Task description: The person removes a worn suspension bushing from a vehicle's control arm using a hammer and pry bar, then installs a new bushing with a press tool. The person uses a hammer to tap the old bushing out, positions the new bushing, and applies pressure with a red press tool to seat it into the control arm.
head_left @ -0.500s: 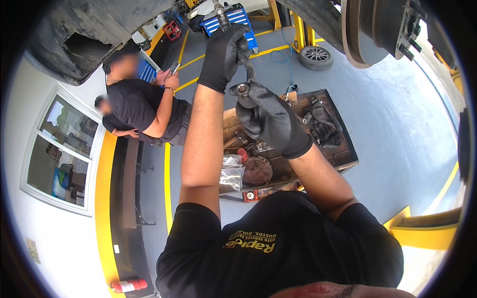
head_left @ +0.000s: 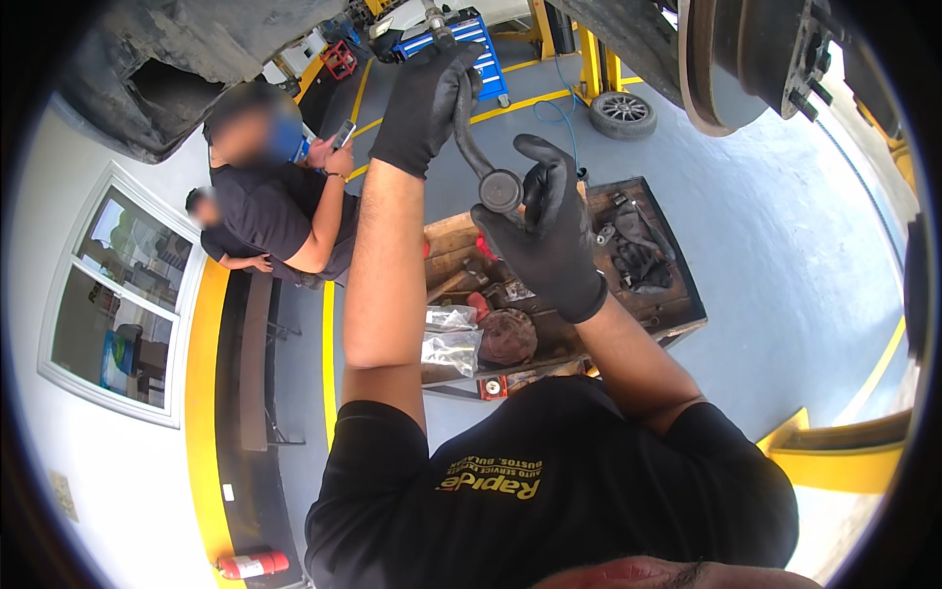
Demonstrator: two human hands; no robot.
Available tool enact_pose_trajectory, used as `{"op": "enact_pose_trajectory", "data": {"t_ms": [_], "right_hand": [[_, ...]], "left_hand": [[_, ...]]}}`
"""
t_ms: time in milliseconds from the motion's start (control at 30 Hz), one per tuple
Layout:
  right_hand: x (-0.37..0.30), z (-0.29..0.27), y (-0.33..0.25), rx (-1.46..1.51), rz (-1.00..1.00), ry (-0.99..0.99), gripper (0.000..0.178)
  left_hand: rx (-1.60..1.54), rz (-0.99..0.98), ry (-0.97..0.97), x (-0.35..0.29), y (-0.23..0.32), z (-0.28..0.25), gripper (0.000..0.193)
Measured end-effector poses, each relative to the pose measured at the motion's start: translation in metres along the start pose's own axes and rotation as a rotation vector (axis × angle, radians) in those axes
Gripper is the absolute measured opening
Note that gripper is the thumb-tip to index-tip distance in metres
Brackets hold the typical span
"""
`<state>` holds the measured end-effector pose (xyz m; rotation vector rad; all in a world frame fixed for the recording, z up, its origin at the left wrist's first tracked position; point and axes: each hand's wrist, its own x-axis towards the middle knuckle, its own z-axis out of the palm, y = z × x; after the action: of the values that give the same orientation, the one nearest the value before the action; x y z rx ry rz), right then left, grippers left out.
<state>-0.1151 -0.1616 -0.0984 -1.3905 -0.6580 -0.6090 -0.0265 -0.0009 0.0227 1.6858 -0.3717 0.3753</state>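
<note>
In front of me, below the raised vehicle, is a tie rod end (head_left: 475, 149), a curved dark metal arm with a round cap facing me. My left hand (head_left: 424, 110), in a black glove, is wrapped round its upper part, just below a metal rod (head_left: 438, 24) that runs up toward the vehicle. My right hand (head_left: 551, 228), gloved too, is beside the round end. Its index finger and thumb are spread apart, with the thumb close under the cap; whether it touches cannot be made out.
A worn wooden tray (head_left: 677, 285) with tools, plastic bags and rags stands below my hands. The wheel hub (head_left: 731, 64) hangs at upper right. A person (head_left: 285, 196) with a phone stands at left, another behind. Beyond are a blue tool cabinet (head_left: 496, 74) and a wheel (head_left: 624, 115).
The tie rod end has turned, so its smooth round cap now faces me. My right hand has loosened its fingers from the round end; my left hand has shifted slightly left.
</note>
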Motion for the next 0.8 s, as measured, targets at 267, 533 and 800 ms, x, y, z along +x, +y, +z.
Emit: {"op": "enact_pose_trajectory", "data": {"t_ms": [267,533,800], "right_hand": [[-0.005,0.007,0.003,1.793,0.803,-0.309,0.061],[0.005,0.022,-0.014,0.388,0.081,0.019,0.039],[0.016,0.005,-0.038,-0.433,-0.188,-0.038,0.044]], "left_hand": [[-0.189,-0.054,0.007,0.000,0.003,0.007,0.027],[-0.215,-0.084,0.031,0.002,-0.005,0.005,0.027],[-0.345,-0.059,-0.008,0.015,-0.026,0.004,0.022]]}}
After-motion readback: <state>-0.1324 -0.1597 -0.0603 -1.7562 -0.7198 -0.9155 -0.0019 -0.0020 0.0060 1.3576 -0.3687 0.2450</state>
